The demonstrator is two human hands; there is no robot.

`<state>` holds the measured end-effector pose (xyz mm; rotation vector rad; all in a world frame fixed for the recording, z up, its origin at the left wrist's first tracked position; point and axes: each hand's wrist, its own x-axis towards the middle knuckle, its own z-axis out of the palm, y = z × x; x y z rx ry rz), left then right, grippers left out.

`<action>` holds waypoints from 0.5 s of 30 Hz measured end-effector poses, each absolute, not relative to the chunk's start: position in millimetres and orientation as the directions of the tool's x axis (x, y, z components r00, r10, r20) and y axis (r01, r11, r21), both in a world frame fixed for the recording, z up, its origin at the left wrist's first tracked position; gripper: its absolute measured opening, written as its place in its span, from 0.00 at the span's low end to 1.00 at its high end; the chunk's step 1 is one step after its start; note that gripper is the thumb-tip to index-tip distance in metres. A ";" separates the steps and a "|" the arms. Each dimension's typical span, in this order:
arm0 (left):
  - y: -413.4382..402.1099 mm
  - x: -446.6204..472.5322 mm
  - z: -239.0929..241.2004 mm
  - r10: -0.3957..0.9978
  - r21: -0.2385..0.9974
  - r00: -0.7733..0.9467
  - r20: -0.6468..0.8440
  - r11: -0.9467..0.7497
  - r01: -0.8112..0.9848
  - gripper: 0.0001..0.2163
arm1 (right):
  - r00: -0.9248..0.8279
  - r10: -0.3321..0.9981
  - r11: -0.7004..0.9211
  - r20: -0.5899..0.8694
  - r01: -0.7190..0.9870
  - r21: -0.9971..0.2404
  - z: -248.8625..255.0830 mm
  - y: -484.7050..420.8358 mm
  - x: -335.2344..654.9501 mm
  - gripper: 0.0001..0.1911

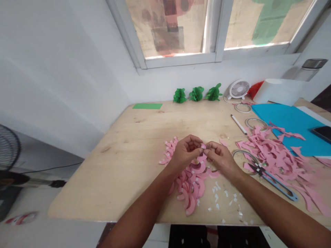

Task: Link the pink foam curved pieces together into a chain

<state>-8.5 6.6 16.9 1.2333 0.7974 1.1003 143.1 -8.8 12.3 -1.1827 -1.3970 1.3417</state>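
Both my hands meet over a heap of curved pink paper pieces on the wooden table. My left hand is curled, its thumb and fingers pinching a small pink piece. My right hand pinches the same piece from the other side. Small white paper bits lie scattered by the heap near the table's front edge.
Pink paper scraps and scissors lie to the right, over blue paper. Farther back are a white pen, tape rings, a small white fan, three green paper balls, a green sheet and a phone.
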 end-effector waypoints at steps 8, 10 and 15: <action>3.7 -6.5 16.1 0.942 0.981 0.273 0.194 -0.189 -0.043 0.10 | -0.145 0.989 0.001 -0.007 0.056 -0.998 2.3 -5.6 143.3 0.10; 2.1 -5.4 16.3 0.932 0.946 0.211 0.295 -0.316 0.075 0.10 | -0.114 0.993 -0.001 -0.009 0.062 -0.998 0.8 -4.8 143.7 0.10; 1.6 -4.1 15.0 0.817 0.734 0.183 0.548 -0.574 0.364 0.01 | -0.070 0.998 0.003 -0.001 0.063 -0.998 2.2 -5.1 143.3 0.10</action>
